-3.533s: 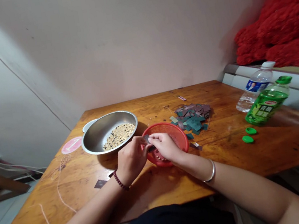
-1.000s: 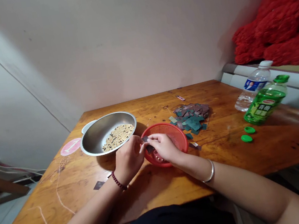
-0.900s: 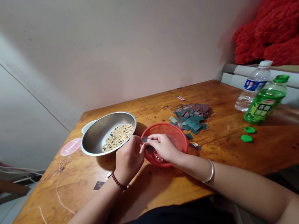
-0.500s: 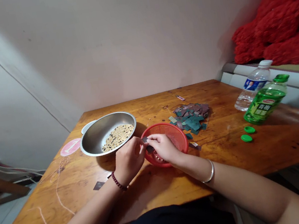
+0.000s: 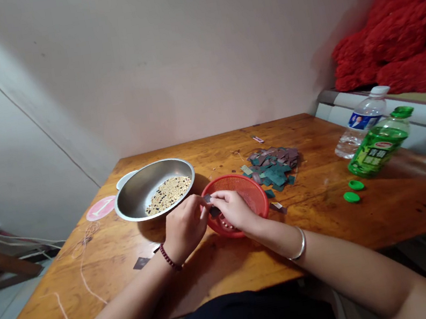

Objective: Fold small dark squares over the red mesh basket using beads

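Observation:
My left hand (image 5: 186, 223) and my right hand (image 5: 233, 209) meet over the near left part of a red plastic basket (image 5: 261, 216), fingers pinched together. Between their fingertips is a small dark piece (image 5: 214, 212) that looks like sandpaper; anything folded inside it is hidden. A few small round beads (image 5: 227, 224) lie in the basket below my right hand. Just left of the basket, a steel bowl (image 5: 133, 194) stands tilted, with many pale and dark beads (image 5: 169, 193) gathered at its right side.
Behind the basket's right side lies a heap of dark green and brown squares (image 5: 273, 165). Two bottles, one clear (image 5: 358, 124) and one green (image 5: 380, 145), stand at right near green caps (image 5: 351, 196). String (image 5: 85, 273) and a pink disc (image 5: 101, 208) lie left on the wooden table (image 5: 331, 232).
Both hands keep their pinch on the dark piece at nearly the same spot. The view has shifted very slightly; nothing else has visibly moved.

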`<state>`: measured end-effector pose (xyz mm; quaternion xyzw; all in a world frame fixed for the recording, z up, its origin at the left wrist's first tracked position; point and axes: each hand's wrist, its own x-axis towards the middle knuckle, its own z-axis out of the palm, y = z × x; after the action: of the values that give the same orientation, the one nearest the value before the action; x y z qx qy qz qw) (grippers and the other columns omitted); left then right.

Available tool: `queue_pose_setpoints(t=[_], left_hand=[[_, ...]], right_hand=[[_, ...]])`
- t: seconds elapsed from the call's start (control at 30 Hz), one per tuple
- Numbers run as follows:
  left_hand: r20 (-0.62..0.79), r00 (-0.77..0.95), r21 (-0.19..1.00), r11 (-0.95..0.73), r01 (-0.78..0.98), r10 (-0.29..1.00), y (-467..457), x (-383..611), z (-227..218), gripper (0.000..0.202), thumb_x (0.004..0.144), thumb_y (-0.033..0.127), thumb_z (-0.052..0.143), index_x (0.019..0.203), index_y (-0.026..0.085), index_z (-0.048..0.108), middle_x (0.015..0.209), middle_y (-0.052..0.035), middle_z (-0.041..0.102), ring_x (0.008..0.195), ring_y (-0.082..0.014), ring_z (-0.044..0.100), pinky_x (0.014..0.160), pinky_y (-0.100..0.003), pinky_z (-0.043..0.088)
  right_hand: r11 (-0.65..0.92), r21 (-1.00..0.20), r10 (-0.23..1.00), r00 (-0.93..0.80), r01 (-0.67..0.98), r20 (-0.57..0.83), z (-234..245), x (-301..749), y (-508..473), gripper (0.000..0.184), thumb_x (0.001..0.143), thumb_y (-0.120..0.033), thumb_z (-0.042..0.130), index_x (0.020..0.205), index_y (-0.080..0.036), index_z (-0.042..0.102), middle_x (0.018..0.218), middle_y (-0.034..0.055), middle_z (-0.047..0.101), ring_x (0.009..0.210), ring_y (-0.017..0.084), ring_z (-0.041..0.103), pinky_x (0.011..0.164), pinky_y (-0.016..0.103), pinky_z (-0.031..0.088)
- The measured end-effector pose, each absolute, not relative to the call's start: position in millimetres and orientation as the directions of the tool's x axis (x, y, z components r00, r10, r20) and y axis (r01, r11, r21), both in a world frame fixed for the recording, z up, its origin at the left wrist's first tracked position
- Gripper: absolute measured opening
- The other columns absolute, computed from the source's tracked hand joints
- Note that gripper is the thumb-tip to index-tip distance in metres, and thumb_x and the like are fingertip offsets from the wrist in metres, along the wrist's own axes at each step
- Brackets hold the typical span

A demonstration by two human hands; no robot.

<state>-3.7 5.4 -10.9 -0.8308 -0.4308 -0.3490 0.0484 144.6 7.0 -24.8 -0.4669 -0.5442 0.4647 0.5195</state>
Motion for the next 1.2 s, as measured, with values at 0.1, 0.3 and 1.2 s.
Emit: queue_pose_setpoints(t=[0.1, 0.3, 1.2], left_hand=[[0.617, 0.389, 0.205, -0.618, 0.759, 0.683, 5.7, -3.7, -11.0, 0.008, 0.084, 0.026, 0.052, 0.08, 0.019, 0.054, 0.07, 0.0009, 0.06, 0.06, -0.0096, 0.053, 0.056, -0.021, 0.037], [0.623, 0.395, 0.192, -0.621, 0.759, 0.675, 5.9, -3.9, -11.1, 0.007, 0.084, 0.025, 0.051, 0.08, 0.019, 0.053, 0.07, 0.0012, 0.06, 0.059, -0.0092, 0.052, 0.056, -0.021, 0.036], [0.544, 0.456, 0.183, -0.63, 0.754, 0.704, 3.8, -2.3, -6.4, 0.011, 0.088, 0.028, 0.046, 0.083, 0.019, 0.049, 0.073, 0.001, 0.056, 0.06, -0.0093, 0.049, 0.054, -0.022, 0.033]], right_hand=[[0.13, -0.991, 0.991, -0.024, 0.019, 0.13, -23.9, 144.4, 5.9, 0.021, 0.079, -0.032, 0.052, 0.074, -0.017, 0.066, 0.067, 0.0025, 0.064, 0.065, 0.015, 0.06, 0.059, 0.024, 0.046], [0.138, -0.99, 0.99, -0.02, 0.016, 0.137, -25.9, 143.9, 6.5, 0.021, 0.078, -0.033, 0.052, 0.075, -0.017, 0.066, 0.069, 0.0027, 0.065, 0.065, 0.015, 0.06, 0.058, 0.024, 0.046], [0.115, -0.993, 0.993, -0.036, 0.015, 0.115, -26.0, 141.3, 5.2, 0.022, 0.079, -0.03, 0.048, 0.07, -0.017, 0.063, 0.058, 0.0006, 0.058, 0.058, 0.014, 0.054, 0.053, 0.022, 0.041]])
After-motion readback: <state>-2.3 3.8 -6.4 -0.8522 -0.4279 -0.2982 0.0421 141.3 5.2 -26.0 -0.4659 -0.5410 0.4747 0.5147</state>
